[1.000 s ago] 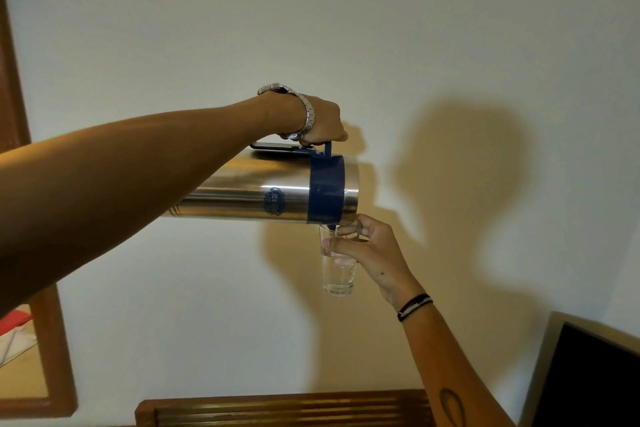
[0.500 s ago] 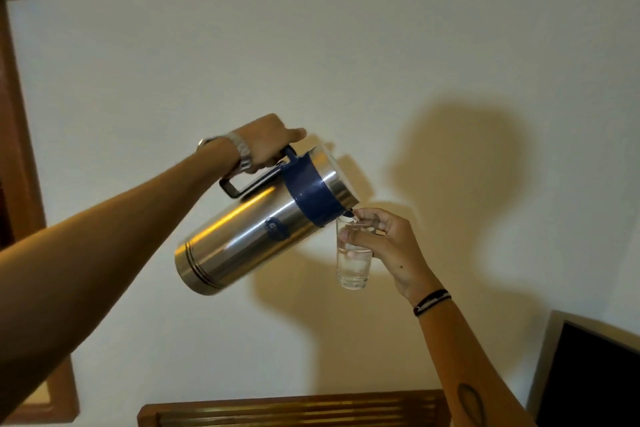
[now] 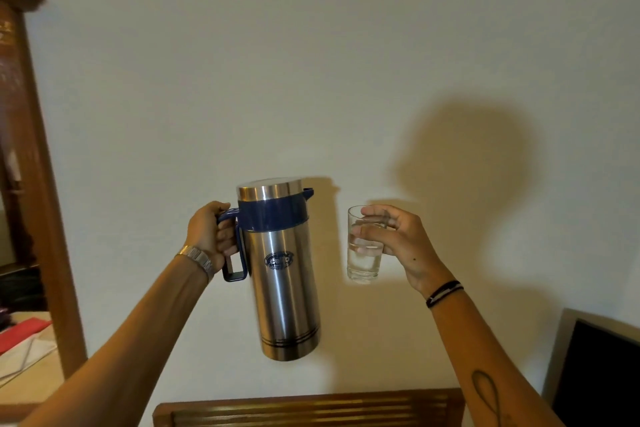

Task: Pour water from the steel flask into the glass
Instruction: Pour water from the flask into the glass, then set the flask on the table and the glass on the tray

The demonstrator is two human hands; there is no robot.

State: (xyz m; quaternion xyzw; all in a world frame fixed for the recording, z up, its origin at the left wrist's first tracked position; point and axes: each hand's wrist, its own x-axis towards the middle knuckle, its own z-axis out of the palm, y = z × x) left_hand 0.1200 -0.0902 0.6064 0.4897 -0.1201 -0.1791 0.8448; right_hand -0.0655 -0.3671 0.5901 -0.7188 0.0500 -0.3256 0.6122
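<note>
The pouring looks done. The flask (image 3: 284, 270) stands straight up in the air, and its little blue spout points toward the glass (image 3: 364, 244) but does not touch it. There is a clear gap between the two. The glass has water in it, up to about the middle, so I think the main job is finished.

What comes next is probably putting things down. That calls for a flat, safe spot, and no table top shows under the hands here (only a strip of brown wood (image 3: 308, 409) at the bottom and a dark screen (image 3: 599, 378) at the right). The glass must stay level so the water does not spill, and the flask should go down gently because it looks heavy.

The left hand (image 3: 209, 236) is wrapped tight around the blue handle, fingers curled right through it, and it carries the whole flask. There is a metal watch (image 3: 199, 258) on that wrist.

The right hand (image 3: 398, 241) grips the glass near the top. The thumb and fingers are closed around it, and you can see the fingers through the clear side. Nothing else holds the glass up. Both things hang in the air in front of a plain pale wall (image 3: 311, 62).
</note>
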